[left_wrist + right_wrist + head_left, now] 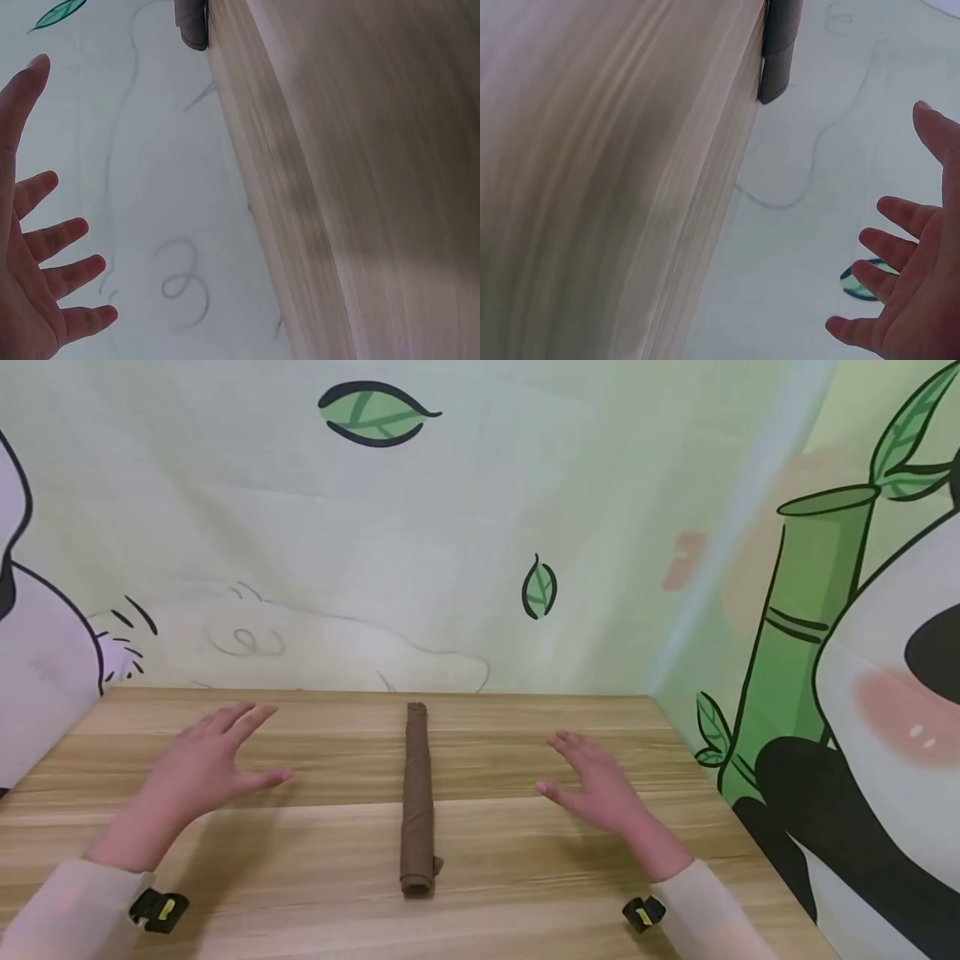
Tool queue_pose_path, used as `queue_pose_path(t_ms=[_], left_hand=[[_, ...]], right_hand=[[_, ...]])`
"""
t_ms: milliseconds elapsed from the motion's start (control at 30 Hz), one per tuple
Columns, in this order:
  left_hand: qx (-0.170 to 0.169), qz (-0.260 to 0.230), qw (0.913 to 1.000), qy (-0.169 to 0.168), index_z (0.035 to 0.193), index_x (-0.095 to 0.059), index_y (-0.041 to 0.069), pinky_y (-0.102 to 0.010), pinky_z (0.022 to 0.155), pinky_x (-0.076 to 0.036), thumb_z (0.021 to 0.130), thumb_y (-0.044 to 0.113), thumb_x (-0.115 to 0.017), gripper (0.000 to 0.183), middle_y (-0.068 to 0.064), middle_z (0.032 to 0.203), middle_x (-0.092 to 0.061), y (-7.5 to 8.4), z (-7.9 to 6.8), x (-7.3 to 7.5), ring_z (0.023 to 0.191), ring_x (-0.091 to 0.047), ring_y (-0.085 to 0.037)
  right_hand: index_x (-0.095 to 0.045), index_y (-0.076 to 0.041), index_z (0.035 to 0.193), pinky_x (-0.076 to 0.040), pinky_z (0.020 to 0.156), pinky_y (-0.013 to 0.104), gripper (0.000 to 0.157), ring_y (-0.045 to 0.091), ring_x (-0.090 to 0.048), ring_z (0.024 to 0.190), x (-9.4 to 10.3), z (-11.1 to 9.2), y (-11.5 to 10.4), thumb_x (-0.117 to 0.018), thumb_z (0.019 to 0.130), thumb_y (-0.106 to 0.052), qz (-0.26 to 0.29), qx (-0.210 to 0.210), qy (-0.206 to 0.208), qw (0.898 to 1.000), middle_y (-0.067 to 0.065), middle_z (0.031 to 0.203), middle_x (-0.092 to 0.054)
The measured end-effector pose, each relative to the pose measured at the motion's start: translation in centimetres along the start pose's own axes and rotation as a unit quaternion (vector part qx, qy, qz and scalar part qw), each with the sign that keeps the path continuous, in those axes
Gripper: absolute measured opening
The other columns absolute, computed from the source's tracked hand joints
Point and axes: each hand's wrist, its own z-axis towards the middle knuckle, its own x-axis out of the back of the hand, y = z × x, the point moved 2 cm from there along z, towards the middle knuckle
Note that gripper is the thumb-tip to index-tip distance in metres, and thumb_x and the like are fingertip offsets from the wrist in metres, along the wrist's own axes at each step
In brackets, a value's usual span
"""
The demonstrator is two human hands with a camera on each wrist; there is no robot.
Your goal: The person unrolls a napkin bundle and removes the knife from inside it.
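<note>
A brown rolled-up cloth (417, 802) lies lengthwise on the wooden table, its near end showing a hollow coil and a small flap sticking out on the right. To its left my left hand (213, 760) is held over the tabletop, fingers spread and thumb pointing toward the roll. On the other side my right hand (600, 783) hovers with its fingers apart, also turned inward. Neither hand touches anything. In the left wrist view one end of the roll (193, 26) shows at the top; in the right wrist view the roll (780, 52) also enters from the top.
The wooden table (300, 877) meets a pale green cloth backdrop (480, 510) along its far edge. Printed leaves, a bamboo stalk (810, 602) and panda figures cover the backdrop, which also runs down the right side. Each sleeve carries a small black device (159, 910) at the wrist.
</note>
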Motion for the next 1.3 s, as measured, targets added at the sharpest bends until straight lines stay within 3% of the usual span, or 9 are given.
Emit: queue_pose_path(t_ms=[367,767,967,1300], left_hand=[[-0.028,-0.008,0.9995,0.013,0.142,-0.051,0.010,-0.063,0.084,-0.052,0.083,0.058,-0.070,0.078,-0.025,0.139,-0.054,3.3,-0.5,-0.2,0.120,-0.055,-0.050],[-0.055,-0.043,0.9968,0.037,0.130,-0.062,0.009,-0.060,0.088,-0.053,0.089,0.036,-0.069,0.050,-0.023,0.127,-0.064,6.0,0.3,-1.2,0.113,-0.062,-0.045],[-0.092,-0.060,0.9925,0.054,0.124,-0.066,0.006,-0.056,0.088,-0.055,0.092,0.026,-0.067,0.038,-0.021,0.121,-0.068,7.0,1.1,-1.9,0.109,-0.066,-0.041],[-0.128,-0.085,0.9874,0.038,0.124,-0.066,0.003,-0.056,0.094,-0.053,0.094,0.021,-0.065,0.035,-0.021,0.127,-0.065,8.3,2.1,-3.3,0.117,-0.062,-0.041]], right_hand=[[-0.056,-0.005,0.137,-0.041,0.111,0.057,0.061,0.039,-0.050,0.134,-0.7,-0.6,-2.8,-0.070,0.088,-0.040,0.041,0.041,0.021,0.998,0.016,0.142,-0.057],[-0.065,-0.006,0.124,-0.047,0.106,0.053,0.045,0.035,-0.059,0.125,-1.8,-0.6,-5.2,-0.075,0.086,-0.028,0.099,0.070,0.055,0.991,0.016,0.130,-0.065],[-0.067,-0.004,0.117,-0.051,0.101,0.048,0.037,0.031,-0.064,0.116,-2.6,-0.5,-6.1,-0.076,0.086,-0.021,0.124,0.086,0.068,0.986,0.013,0.120,-0.069],[-0.069,-0.004,0.112,-0.056,0.090,0.041,0.028,0.026,-0.067,0.101,-3.7,-0.1,-7.6,-0.073,0.089,-0.019,0.168,0.105,0.043,0.979,0.011,0.108,-0.072]])
